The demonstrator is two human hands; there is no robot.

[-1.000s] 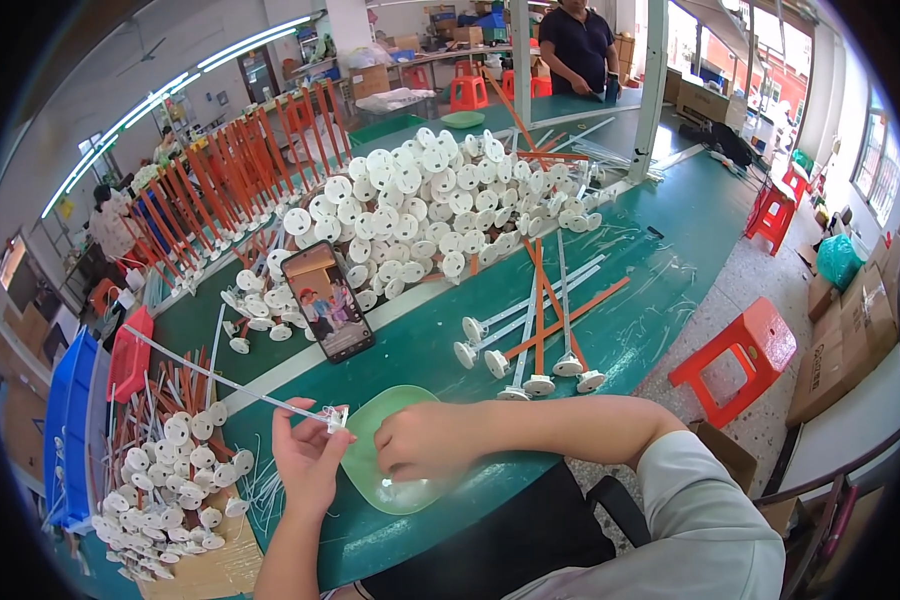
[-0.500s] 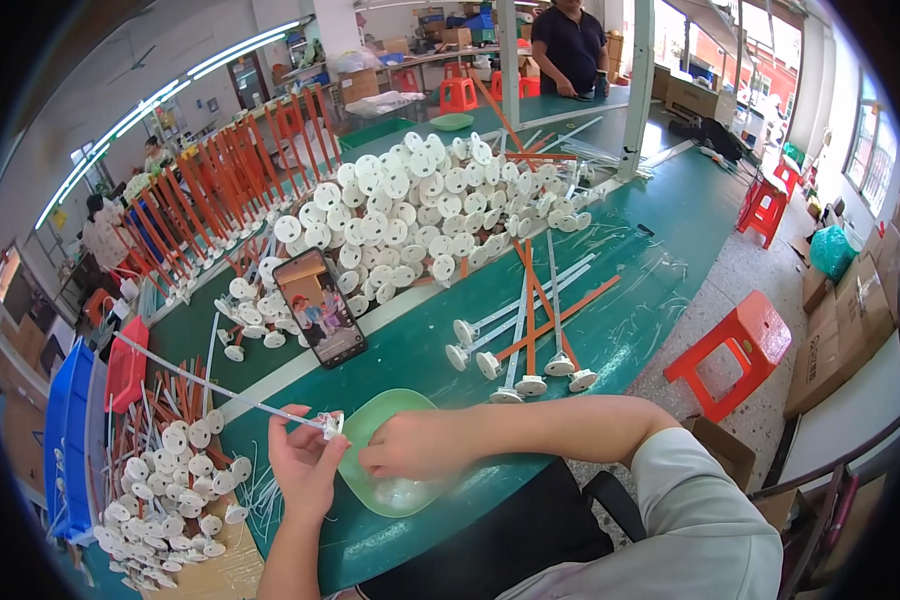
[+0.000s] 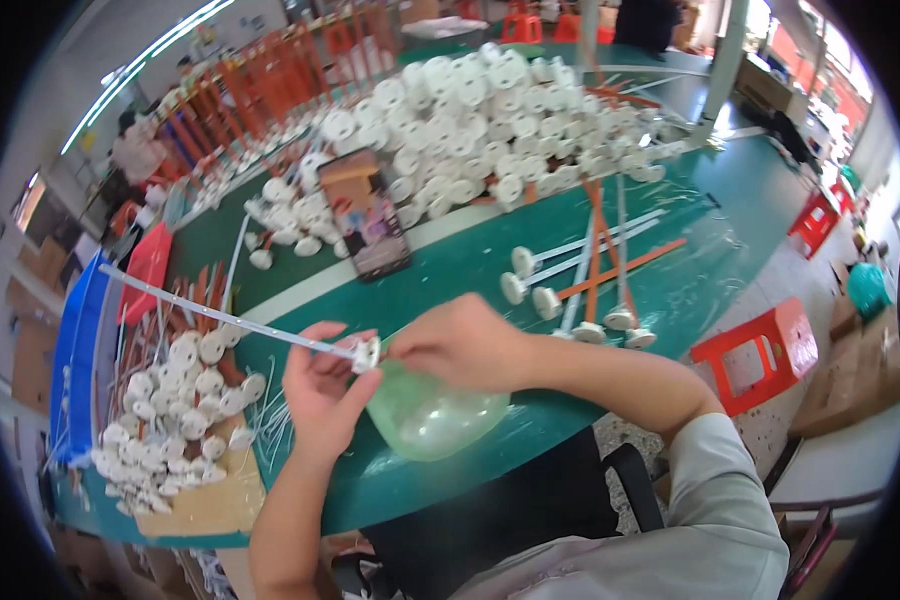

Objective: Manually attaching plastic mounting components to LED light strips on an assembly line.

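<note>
My left hand (image 3: 322,392) grips a white strip with a row of holes (image 3: 232,322) near its lower end. A round white cap (image 3: 366,355) sits at that end, between my thumb and fingers. Close beside the cap, the fingers of my right hand (image 3: 462,345) are pinched together; whatever they hold is too small to make out. Under my right hand lies a light green bowl (image 3: 440,430) with small clear or whitish pieces, blurred. Several finished-looking strips with white caps (image 3: 570,285), some white and some orange-brown, lie to the right.
A large heap of white-capped strips (image 3: 470,120) covers the table's far side, with a phone (image 3: 364,212) leaning in front. At left are another capped pile (image 3: 175,420) on cardboard, a blue bin (image 3: 78,350) and a red bin (image 3: 147,268). A red stool (image 3: 760,355) stands right.
My right hand has risen out of the bowl and come up beside the cap in my left hand. My view has shifted, so the table's things appear displaced.
</note>
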